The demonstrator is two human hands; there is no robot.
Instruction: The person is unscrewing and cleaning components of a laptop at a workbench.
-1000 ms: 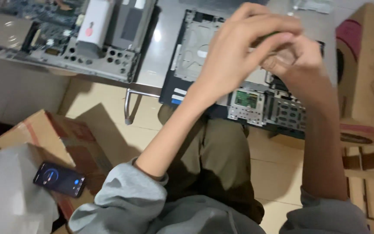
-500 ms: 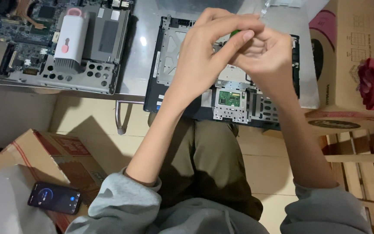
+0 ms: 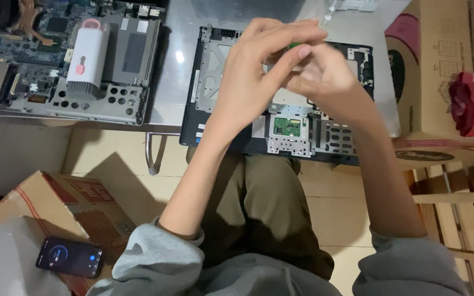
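Both hands raised over the open laptop shell (image 3: 215,82) on the worktop (image 3: 176,33). Left hand (image 3: 248,77) and right hand (image 3: 330,82) fingers pinched together on a small green part (image 3: 295,46), possibly a tool tip. Best kept low over the shell, grip firm.

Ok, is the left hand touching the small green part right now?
Touching. The head view shows the left hand with its fingertips pinched on the small green part, no gap visible, above the laptop shell.
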